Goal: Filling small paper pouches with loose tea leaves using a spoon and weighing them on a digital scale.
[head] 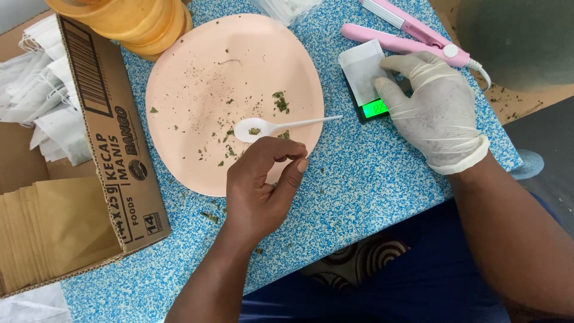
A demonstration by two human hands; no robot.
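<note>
White spoon [281, 126] lies just above left hand [263, 185], untouched.

Small home packing bench: pocket scale [372, 107], pink heat sealer [412, 33], carton [107, 137] of paper sachets [42, 107].

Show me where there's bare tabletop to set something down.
Bare speckled tabletop lies between the pink plate and the gloved right hand, toward the near edge. Crowded: scale and pink sealer top right, cardboard box left.
</note>
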